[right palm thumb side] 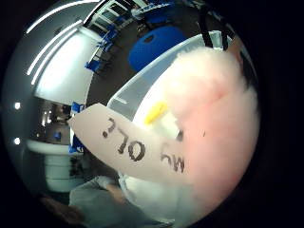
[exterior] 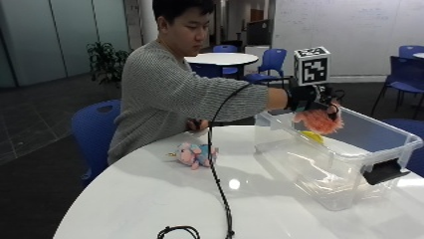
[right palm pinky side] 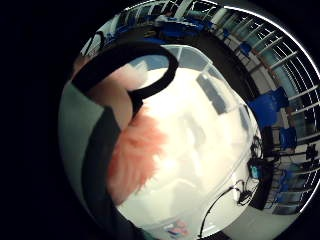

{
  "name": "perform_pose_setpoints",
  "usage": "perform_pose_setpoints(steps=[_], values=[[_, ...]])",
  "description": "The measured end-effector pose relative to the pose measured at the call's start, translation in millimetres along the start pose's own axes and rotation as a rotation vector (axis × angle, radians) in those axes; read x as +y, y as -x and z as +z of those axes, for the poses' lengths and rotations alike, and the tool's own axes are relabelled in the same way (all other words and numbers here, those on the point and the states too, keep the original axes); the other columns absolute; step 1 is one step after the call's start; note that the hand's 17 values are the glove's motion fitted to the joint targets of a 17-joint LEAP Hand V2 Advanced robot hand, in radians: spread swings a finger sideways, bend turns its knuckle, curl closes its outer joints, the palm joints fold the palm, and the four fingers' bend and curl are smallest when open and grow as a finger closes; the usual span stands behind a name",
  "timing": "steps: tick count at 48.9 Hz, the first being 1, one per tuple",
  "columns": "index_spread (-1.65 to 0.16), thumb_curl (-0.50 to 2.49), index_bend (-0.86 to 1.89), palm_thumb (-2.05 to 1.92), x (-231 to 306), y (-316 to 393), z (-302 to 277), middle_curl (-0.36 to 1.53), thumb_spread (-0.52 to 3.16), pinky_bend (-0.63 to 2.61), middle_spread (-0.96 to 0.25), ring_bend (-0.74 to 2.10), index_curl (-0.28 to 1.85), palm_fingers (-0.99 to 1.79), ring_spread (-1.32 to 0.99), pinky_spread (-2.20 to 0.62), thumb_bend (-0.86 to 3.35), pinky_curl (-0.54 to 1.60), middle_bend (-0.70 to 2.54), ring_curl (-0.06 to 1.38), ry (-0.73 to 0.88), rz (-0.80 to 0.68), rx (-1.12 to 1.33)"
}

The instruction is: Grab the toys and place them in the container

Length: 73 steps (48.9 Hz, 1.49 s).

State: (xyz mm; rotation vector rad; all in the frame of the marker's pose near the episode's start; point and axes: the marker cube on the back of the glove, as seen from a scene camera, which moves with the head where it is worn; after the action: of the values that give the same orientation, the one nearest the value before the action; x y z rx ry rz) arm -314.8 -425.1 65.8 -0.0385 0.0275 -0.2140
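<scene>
A pink and blue plush unicorn (exterior: pixel 192 154) lies near the white table's (exterior: pixel 165 199) left edge, while farther right the gloved right hand (exterior: pixel 311 102) grips a fuzzy pink toy (exterior: pixel 319 119) above the open clear container (exterior: pixel 338 172).

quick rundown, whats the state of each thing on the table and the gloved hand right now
right hand: over the open bin, grip closed round the pink fluffy toy
pink fluffy toy: held above the bin, not released
clear container: lid off, a yellow toy inside
unicorn plush: lying on the white table, untouched
</scene>
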Motion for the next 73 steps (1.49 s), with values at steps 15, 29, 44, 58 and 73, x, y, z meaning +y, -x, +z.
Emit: perform_pose_setpoints(steps=[15,29,44,58,73], values=[[-0.4,0.69,0.11,0.2,19.3,-13.2,22.1,0.59,1.1,0.96,-0.28,0.39,0.83,-0.2,-0.4,-0.01,-0.06,0.39,0.2,0.54,0.213,0.022,-0.023],[-0.39,0.52,0.12,0.07,63.2,-4.7,4.0,0.48,1.21,0.89,-0.22,0.26,0.62,-0.15,-0.23,0.07,-0.03,0.35,0.15,0.47,0.184,-0.078,-0.075],[-0.38,0.4,0.12,-0.02,263.5,-20.5,-34.9,0.4,1.28,0.87,-0.17,0.21,0.49,-0.14,-0.15,0.08,-0.03,0.34,0.14,0.45,0.219,-0.228,-0.113],[-0.39,0.34,0.16,-0.02,344.1,-39.7,-9.3,0.35,1.3,0.84,-0.15,0.18,0.43,-0.11,-0.11,0.08,-0.02,0.34,0.15,0.42,0.181,-0.112,0.005],[-0.39,0.32,0.17,0.0,389.4,-55.0,69.3,0.31,1.33,0.83,-0.14,0.18,0.4,-0.08,-0.1,0.08,-0.01,0.34,0.15,0.39,0.315,-0.006,0.018]])
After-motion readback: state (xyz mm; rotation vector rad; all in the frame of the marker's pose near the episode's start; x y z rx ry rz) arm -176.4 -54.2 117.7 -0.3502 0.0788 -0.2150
